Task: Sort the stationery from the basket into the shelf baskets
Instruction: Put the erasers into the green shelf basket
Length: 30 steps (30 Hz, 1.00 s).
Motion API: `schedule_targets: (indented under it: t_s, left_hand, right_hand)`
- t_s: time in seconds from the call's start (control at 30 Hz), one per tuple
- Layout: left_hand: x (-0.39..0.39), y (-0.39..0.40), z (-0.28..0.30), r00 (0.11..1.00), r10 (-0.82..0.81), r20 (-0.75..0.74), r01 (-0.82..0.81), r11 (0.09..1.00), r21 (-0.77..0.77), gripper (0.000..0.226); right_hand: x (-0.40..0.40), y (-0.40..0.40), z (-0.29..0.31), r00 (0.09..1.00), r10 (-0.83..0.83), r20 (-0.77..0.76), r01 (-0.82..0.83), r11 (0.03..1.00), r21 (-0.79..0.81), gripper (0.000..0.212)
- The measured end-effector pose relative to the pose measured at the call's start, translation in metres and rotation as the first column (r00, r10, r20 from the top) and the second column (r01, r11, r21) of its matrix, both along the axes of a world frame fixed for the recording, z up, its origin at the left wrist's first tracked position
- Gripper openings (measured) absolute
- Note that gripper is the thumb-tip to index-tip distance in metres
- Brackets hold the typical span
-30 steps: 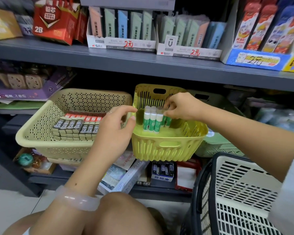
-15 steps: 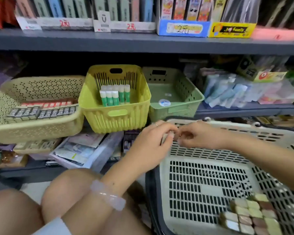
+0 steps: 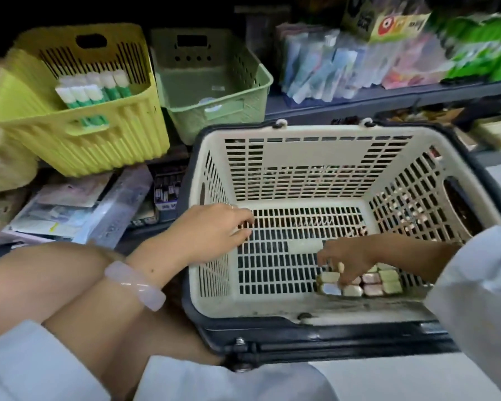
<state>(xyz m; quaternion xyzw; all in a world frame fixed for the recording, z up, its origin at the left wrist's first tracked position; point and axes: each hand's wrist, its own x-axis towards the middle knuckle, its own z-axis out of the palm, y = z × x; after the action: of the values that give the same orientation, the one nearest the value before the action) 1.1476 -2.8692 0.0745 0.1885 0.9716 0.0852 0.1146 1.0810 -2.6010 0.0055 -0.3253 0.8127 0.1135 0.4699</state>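
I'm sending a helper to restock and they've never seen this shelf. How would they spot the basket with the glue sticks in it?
Start at the big white shopping basket on the floor, then look up and left to the shelf behind it. Two plastic baskets sit there side by side: take the yellow basket on the left. Unlike the paler green basket beside it, it holds a row of white-capped green glue sticks.

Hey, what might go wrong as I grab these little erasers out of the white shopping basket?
The right hand reaches into a loose cluster of small pastel erasers; grabbing several could drop some. The slotted white plastic shopping basket might snag fingertips. The yellow ribbed shelf basket looks tilted, so its glue sticks may topple.
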Motion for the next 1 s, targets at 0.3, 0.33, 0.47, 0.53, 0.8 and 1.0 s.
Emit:
schedule_targets:
  t_s: [0.3, 0.33, 0.47, 0.53, 0.8, 1.0]
  left_hand:
    - [-0.001, 0.0, -0.005, 0.998, 0.021, -0.052, -0.022, 1.0, -0.012, 0.033]
    - [-0.001, 0.0, -0.005, 0.998, 0.024, -0.053, -0.025, 1.0, -0.01, 0.033]
    - [0.0, -0.001, -0.006, 0.998, 0.033, -0.062, -0.032, 0.999, 0.011, 0.032]
    - [0.001, -0.001, -0.006, 0.997, 0.035, -0.062, -0.034, 0.999, 0.017, 0.032]
    - [0.001, -0.002, -0.008, 0.995, 0.033, -0.09, -0.032, 0.999, 0.015, 0.032]
    - [0.002, -0.003, -0.009, 0.993, 0.042, -0.108, -0.038, 0.998, 0.043, 0.031]
  right_hand:
    - [0.015, 0.017, -0.039, 0.973, 0.163, -0.165, -0.172, 0.984, -0.041, 0.063]
    - [0.014, 0.018, -0.04, 0.969, 0.178, -0.172, -0.188, 0.981, -0.043, 0.063]
    - [0.013, 0.023, -0.039, 0.952, 0.226, -0.205, -0.243, 0.968, -0.059, 0.058]
    - [0.016, 0.022, -0.039, 0.931, 0.277, -0.236, -0.296, 0.954, -0.05, 0.061]
    - [0.019, 0.021, -0.041, 0.878, 0.413, -0.242, -0.409, 0.91, 0.071, 0.058]
    - [0.013, 0.021, -0.045, 0.902, 0.35, -0.254, -0.362, 0.932, -0.002, 0.049]
